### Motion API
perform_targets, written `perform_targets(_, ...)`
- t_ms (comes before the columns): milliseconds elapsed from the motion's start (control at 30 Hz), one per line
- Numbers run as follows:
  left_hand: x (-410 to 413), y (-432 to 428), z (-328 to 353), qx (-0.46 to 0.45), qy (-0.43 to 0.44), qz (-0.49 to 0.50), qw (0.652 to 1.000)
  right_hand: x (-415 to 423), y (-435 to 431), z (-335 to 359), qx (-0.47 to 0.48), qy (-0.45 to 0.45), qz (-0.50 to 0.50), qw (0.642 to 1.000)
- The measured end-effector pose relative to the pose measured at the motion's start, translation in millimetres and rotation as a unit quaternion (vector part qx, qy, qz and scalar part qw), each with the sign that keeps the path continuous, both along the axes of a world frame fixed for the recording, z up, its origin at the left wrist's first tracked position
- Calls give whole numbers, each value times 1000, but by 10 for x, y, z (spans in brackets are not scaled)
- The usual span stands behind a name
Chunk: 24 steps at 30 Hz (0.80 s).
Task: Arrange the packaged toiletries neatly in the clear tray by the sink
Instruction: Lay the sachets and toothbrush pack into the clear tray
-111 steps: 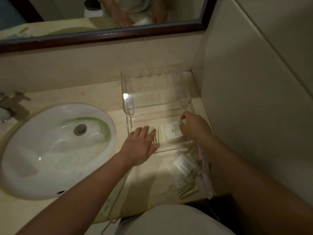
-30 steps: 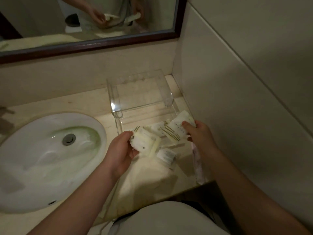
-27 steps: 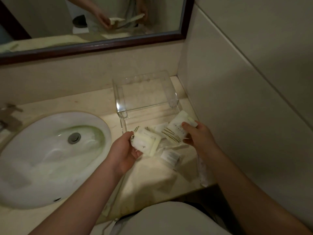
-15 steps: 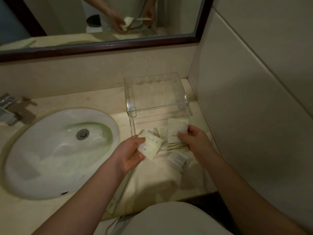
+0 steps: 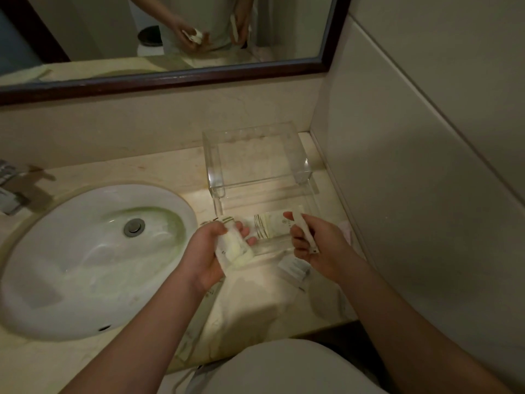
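The clear tray [image 5: 257,163] sits on the beige counter [image 5: 159,172] at the far right, just beside the side wall [image 5: 426,166] and to the right of the white sink [image 5: 93,251]. It has a raised far section and a lower near section. In the lower near section lies 1 flat packet with dark stripes [image 5: 268,227], resting on the tray floor.

The left hand [image 5: 211,251] hovers at the tray's near left corner, fingers curled closed around a pale, soft packet [image 5: 233,247] that sticks out below the palm. The right hand [image 5: 318,245] is at the tray's near right side, thumb and fingers pinched on a thin white packet [image 5: 305,233] held edge-on and tilted, its far end over the tray's near section.

Just near of the right hand, 1 more small white packet [image 5: 294,267] lies on the counter, outside the tray. Something pale pink [image 5: 346,231] shows on the counter beside the wall, partly hidden by the right hand; what it is cannot be told.

The dark-framed mirror [image 5: 170,78] along the far wall reflects both hands holding their packets. A metal tap [image 5: 8,183] stands at the far left edge.
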State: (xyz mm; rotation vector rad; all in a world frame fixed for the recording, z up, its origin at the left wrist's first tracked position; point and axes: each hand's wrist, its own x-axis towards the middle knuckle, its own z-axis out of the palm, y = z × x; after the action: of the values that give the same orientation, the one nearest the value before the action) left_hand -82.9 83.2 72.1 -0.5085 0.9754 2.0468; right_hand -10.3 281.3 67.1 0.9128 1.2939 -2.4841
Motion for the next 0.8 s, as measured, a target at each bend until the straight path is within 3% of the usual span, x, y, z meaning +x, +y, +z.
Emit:
perform_targets(200, -75, 8, 114, 15, 31, -2, 999, 18, 10, 24, 28, 26, -6, 999)
perform_targets(367, -125, 48, 89, -177, 118, 39, 976, 6, 106, -41, 70, 8, -52, 996)
perform_targets(800, -224, 50, 34, -224, 118, 27, 967, -20, 204, -131, 68, -20, -101, 992)
